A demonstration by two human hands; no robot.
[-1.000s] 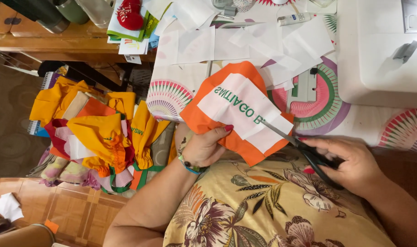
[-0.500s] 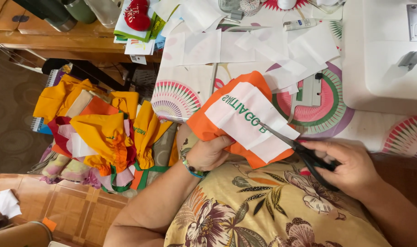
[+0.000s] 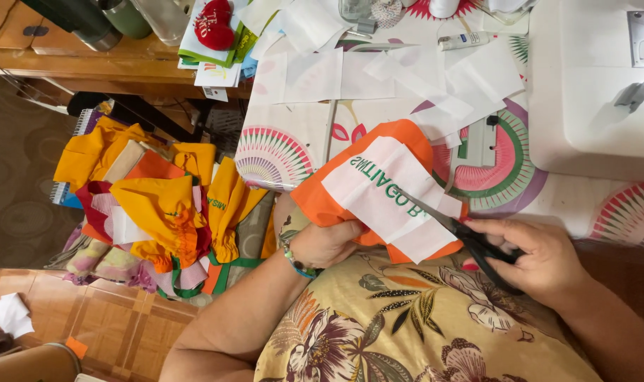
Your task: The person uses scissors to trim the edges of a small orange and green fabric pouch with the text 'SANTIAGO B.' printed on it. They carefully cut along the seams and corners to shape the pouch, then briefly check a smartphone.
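Head view | left hand (image 3: pixel 327 244) pinches orange patch (image 3: pixel 378 191) at its lower edge, above the lap | right hand (image 3: pixel 541 258) fingers curled through scissors (image 3: pixel 463 233), blades on white backing | risk: loose grip lets fabric shift, cut wanders into lettering

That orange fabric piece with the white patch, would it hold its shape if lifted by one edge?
Probably not: the orange fabric piece bends over the left hand, so it looks floppy. The white patch seems slightly stiffer. It is likely light, since pinched fingers hold it up while the scissors cut.
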